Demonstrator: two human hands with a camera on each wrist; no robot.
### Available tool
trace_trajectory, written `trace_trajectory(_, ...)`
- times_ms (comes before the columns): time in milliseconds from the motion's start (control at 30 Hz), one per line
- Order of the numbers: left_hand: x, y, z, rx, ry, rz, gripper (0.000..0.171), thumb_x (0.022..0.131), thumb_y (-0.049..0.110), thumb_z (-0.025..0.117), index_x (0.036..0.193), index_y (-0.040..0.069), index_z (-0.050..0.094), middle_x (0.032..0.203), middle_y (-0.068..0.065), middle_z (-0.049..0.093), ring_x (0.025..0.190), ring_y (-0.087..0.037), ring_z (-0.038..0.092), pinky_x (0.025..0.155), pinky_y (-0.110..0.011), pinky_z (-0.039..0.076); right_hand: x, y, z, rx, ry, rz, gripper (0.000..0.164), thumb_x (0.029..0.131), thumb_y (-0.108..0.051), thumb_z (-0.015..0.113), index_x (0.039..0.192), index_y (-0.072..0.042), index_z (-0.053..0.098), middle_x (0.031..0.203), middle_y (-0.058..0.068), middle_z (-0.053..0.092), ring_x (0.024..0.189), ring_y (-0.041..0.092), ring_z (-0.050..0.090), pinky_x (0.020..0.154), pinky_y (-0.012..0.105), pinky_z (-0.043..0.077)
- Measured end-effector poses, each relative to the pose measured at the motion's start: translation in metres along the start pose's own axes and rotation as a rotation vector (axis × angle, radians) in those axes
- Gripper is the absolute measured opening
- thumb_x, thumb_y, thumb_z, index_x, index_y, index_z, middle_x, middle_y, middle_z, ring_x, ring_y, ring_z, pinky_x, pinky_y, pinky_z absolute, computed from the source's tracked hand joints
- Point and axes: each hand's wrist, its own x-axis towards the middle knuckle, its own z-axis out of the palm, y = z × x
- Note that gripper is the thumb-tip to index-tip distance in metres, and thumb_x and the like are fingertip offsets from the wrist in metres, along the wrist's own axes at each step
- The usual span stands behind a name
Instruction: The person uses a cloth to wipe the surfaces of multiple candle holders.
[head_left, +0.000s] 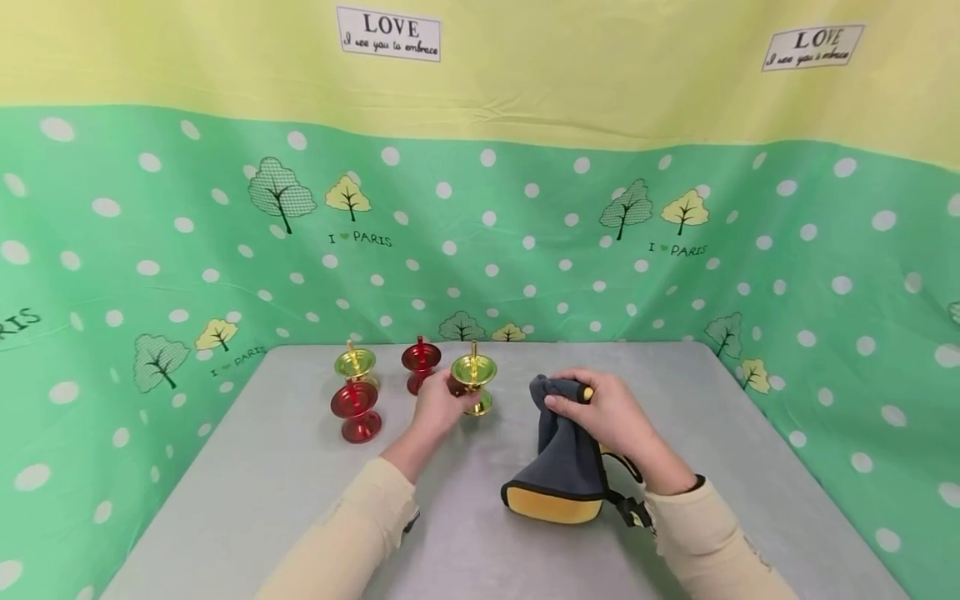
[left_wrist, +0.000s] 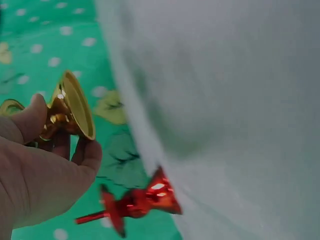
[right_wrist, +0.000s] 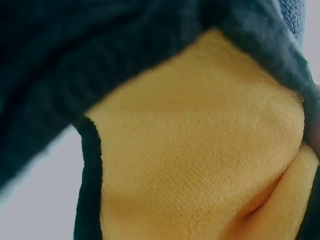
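My left hand (head_left: 441, 403) grips a gold candle holder (head_left: 474, 372) by its narrow stem, with the wide dish above the fingers and the round foot below. In the left wrist view the thumb and fingers curl round the stem of the same gold holder (left_wrist: 57, 117). My right hand (head_left: 611, 417) pinches the bunched top of a cloth (head_left: 562, 458), dark grey on one side and yellow on the other, with black edging. Its lower part hangs down over the table. Yellow fleecy cloth (right_wrist: 200, 150) fills much of the right wrist view.
On the left of the grey table (head_left: 262, 500) stand a red candle holder (head_left: 356, 404) in front, a gold one (head_left: 354, 363) behind it, and another red one (head_left: 421, 358) beside my left hand. A green and yellow curtain (head_left: 495, 225) surrounds the table.
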Motion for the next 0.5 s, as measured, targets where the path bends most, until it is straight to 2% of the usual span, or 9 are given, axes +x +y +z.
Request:
trace_trajectory(100,0.018,-0.012,0.003,0.046,0.042,-0.051,0.05,0.085,0.005,0.089,0.131,0.002,0.071,0.132,-0.019,0.075,0.127,-0.035,0.068,0.109,-0.052,0.056,0.0,0.001,-0.001,0.01,-0.004,-0.001,0.042,0.098,-0.035,0.08,0.135,-0.014,0.073,0.133,0.017,0.074,0.111,0.025,0.076,0.082,0.034,0.065)
trace_trajectory(200,0.03,-0.019,0.005,0.062,0.061,-0.106,0.052,0.084,0.007,0.09,0.132,0.0,0.069,0.134,-0.022,0.073,0.128,-0.037,0.067,0.109,-0.052,0.056,0.0,0.002,-0.001,0.015,-0.003,-0.001,0.042,0.098,-0.034,0.08,0.135,-0.015,0.073,0.134,0.016,0.074,0.112,0.025,0.076,0.083,0.034,0.065)
trace_trajectory(333,0.036,-0.024,0.012,0.106,0.068,-0.124,0.056,0.082,0.008,0.091,0.133,-0.001,0.068,0.133,-0.023,0.073,0.128,-0.038,0.066,0.109,-0.051,0.055,-0.001,0.006,-0.003,0.03,-0.011,0.002,0.043,0.098,-0.035,0.08,0.136,-0.016,0.072,0.134,0.016,0.073,0.111,0.025,0.076,0.084,0.034,0.065)
trace_trajectory(500,0.041,-0.026,0.018,0.17,0.049,-0.108,0.057,0.081,0.01,0.092,0.132,-0.002,0.068,0.132,-0.022,0.073,0.129,-0.039,0.066,0.11,-0.052,0.054,-0.004,0.008,-0.012,0.026,-0.006,0.014,0.047,0.099,-0.04,0.078,0.138,-0.015,0.071,0.135,0.018,0.072,0.11,0.025,0.075,0.085,0.035,0.064)
